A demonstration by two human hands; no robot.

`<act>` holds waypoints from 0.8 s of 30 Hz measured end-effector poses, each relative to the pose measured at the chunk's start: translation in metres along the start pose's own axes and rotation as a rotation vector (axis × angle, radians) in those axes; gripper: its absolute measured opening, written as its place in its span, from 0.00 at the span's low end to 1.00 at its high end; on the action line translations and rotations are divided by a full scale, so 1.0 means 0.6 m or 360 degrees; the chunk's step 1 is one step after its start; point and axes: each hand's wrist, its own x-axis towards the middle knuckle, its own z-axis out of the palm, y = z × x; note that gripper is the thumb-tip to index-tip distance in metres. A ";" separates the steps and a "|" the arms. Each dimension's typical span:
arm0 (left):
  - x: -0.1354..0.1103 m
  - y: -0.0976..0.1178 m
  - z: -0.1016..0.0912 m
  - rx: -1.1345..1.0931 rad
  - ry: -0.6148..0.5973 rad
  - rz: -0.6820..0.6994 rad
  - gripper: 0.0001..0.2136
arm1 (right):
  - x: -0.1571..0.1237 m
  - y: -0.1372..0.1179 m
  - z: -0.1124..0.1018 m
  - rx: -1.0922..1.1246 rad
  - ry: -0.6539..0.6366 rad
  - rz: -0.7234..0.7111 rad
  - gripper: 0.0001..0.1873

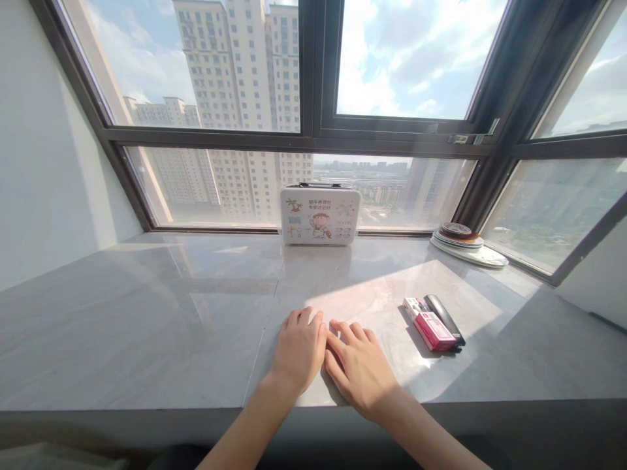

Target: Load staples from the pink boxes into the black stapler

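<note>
My left hand (298,349) lies flat, palm down, on the grey marble sill (147,326), fingers stretched forward and together. My right hand (357,369) rests flat beside it, fingers pointing toward the left hand and touching its edge. Neither hand holds anything. To the right of my right hand lies a pink and white box (431,326) with a black oblong object (445,318) alongside it, both a short way from my fingers.
A white tin case with a cartoon picture (320,215) stands upright against the window at the back centre. A stack of plates (467,245) sits at the back right. Dark window frames (313,137) run behind the sill; a white wall (44,163) closes the left.
</note>
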 end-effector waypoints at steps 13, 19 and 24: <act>0.001 0.006 -0.009 0.0187 -0.0055 0.0063 0.15 | 0.006 0.008 -0.003 0.0140 0.0019 0.0080 0.17; -0.001 0.008 -0.009 0.0168 -0.0043 0.0056 0.15 | 0.004 0.006 -0.001 0.0100 0.0014 0.0055 0.17; -0.001 0.008 -0.009 0.0173 -0.0055 0.0048 0.15 | 0.005 0.005 -0.002 0.0104 0.0018 0.0043 0.18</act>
